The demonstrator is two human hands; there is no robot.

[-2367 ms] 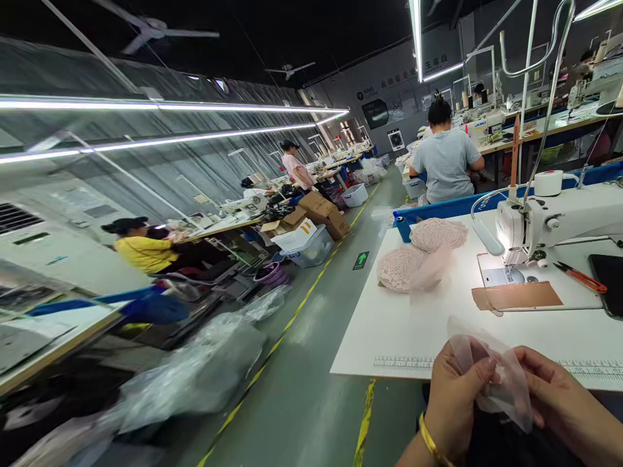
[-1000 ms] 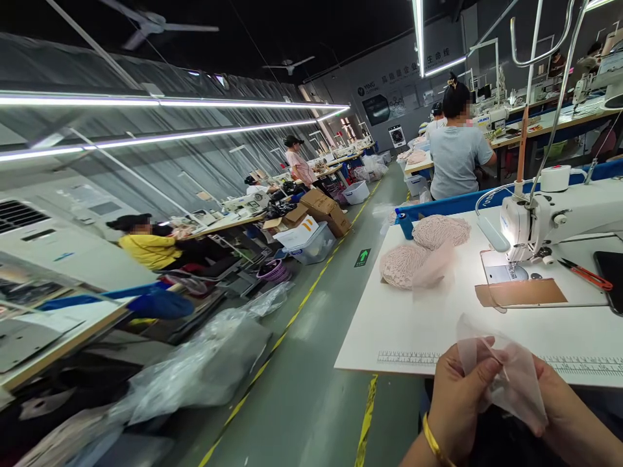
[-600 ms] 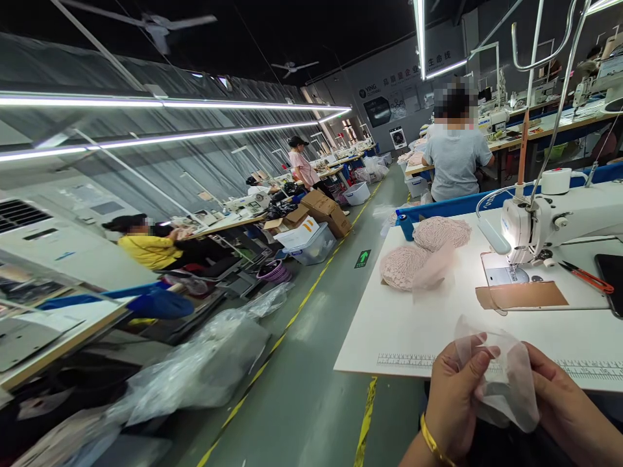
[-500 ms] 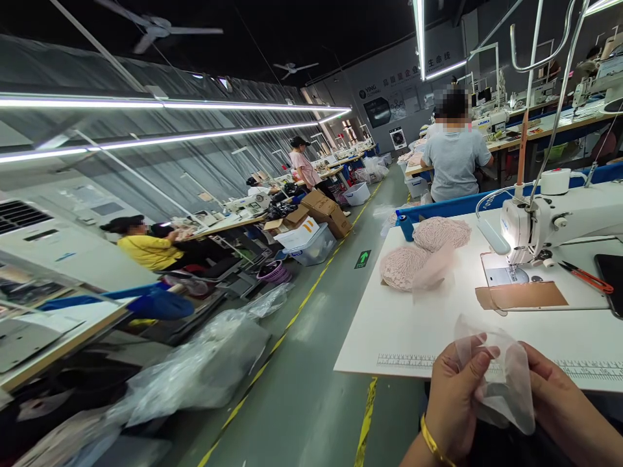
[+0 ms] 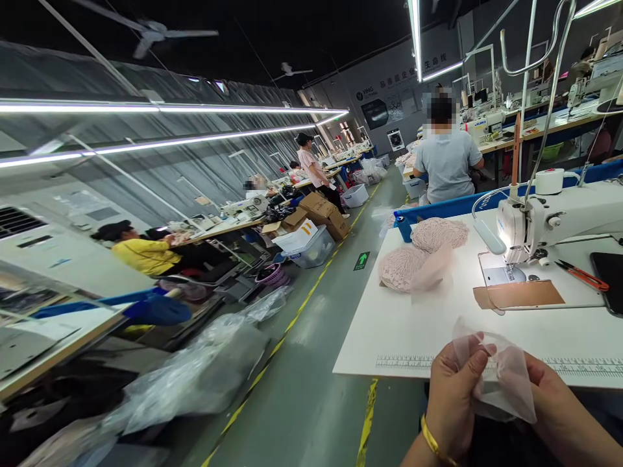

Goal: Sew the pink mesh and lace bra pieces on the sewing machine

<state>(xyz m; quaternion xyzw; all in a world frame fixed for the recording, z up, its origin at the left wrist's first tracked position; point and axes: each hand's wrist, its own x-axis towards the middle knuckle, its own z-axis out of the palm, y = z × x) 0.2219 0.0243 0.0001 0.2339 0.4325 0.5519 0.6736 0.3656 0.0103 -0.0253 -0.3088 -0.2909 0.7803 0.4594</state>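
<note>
Both my hands hold a small sheer pink mesh piece [image 5: 506,379] just below the near edge of the white sewing table [image 5: 428,324]. My left hand [image 5: 455,402], with a gold bangle on its wrist, pinches the piece's left side between thumb and fingers. My right hand [image 5: 559,408] is closed on the right side, its fingers partly hidden behind the fabric. Farther back on the table lie two piles of pink lace pieces [image 5: 413,266]. A white sewing machine [image 5: 549,217] stands at the right, above a brown card [image 5: 518,295].
Red-handled snips [image 5: 581,275] and a dark phone [image 5: 608,272] lie at the table's right. A grey aisle with yellow lines [image 5: 311,292] runs on the left, lined with plastic bags [image 5: 195,370], boxes [image 5: 324,214] and other workers at tables. A person in grey [image 5: 445,162] sits ahead.
My hands have kept hold of the mesh piece, shifting it slightly between the fingers. The view swung a little; the person in pink walked along the aisle.
</note>
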